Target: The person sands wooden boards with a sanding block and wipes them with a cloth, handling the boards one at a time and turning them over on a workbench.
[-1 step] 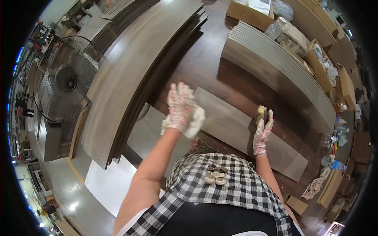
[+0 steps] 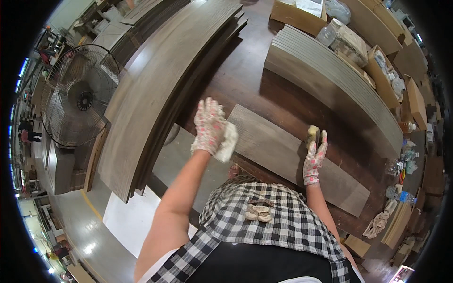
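A grey-brown wood plank (image 2: 292,162) lies slantwise on the dark tabletop in front of me. Just off its far left end is my left hand (image 2: 209,126), in a white glove with pink dots, fingers stretched forward. It holds a white cloth (image 2: 228,143), bunched under the palm and showing on its right side. My right hand (image 2: 315,162), gloved the same way, is raised over the plank's right part. Between its thumb and fingers sits a small sponge (image 2: 312,134), yellowish on top and dark at the side.
A tall stack of planks (image 2: 160,80) stands on the left, another stack (image 2: 330,85) at the far right. Beyond the left stack is a fan (image 2: 85,101). Cardboard boxes (image 2: 302,18), plastic bottles (image 2: 406,198) and a crumpled beige cloth (image 2: 380,220) line the right side.
My left hand and the white cloth have shifted slightly left, away from the plank's left end. My right hand with the sponge has hardly moved.
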Demonstrator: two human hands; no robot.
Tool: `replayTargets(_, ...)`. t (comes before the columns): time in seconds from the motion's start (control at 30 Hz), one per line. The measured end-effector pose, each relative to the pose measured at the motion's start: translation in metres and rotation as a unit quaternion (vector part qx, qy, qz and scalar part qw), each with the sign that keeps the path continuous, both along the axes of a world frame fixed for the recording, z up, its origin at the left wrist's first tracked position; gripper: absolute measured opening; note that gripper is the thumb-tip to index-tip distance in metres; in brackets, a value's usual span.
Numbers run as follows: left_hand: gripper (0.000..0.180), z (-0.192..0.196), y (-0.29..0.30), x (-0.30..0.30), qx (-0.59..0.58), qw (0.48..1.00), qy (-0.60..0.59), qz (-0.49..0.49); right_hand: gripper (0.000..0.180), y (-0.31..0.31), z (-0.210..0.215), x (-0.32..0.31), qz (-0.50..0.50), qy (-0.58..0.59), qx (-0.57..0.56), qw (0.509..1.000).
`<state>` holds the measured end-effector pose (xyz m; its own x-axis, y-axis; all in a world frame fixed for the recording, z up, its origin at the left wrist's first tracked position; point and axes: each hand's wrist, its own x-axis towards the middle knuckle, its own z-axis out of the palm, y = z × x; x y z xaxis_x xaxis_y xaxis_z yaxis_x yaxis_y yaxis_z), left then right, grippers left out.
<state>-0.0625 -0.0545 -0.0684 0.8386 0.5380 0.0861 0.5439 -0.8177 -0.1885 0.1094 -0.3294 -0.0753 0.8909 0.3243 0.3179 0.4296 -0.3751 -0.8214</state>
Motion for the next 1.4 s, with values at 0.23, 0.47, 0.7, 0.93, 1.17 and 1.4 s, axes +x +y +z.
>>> replayTargets(0.23,0.048,0.009,0.034,-0.012,-0.197,0.890,-0.412,-0.013,0.048,0.003,-0.004,0.000,0.005,0.021,0.032,0.999)
replayTargets(0.47,0.048,-0.032,0.004,0.004,0.099,0.995,-0.017,0.012,0.049,0.004,0.003,-0.004,0.012,0.022,0.033,0.999)
replayTargets(0.7,0.050,0.031,0.029,0.031,0.039,0.967,-0.217,-0.126,0.050,0.004,0.001,-0.004,0.017,0.015,0.036,0.999)
replayTargets(0.93,0.035,-0.018,0.004,0.050,0.184,0.970,-0.007,-0.158,0.053,0.004,-0.001,-0.001,0.019,0.016,0.037,0.999)
replayTargets(1.17,0.058,0.044,-0.004,0.073,-0.017,0.944,-0.242,-0.225,0.051,-0.009,-0.006,0.004,-0.019,0.001,0.050,0.999)
replayTargets(1.4,0.052,-0.008,-0.077,0.067,-0.074,0.964,-0.095,-0.237,0.053,-0.005,-0.016,0.011,0.006,0.107,0.207,0.972)
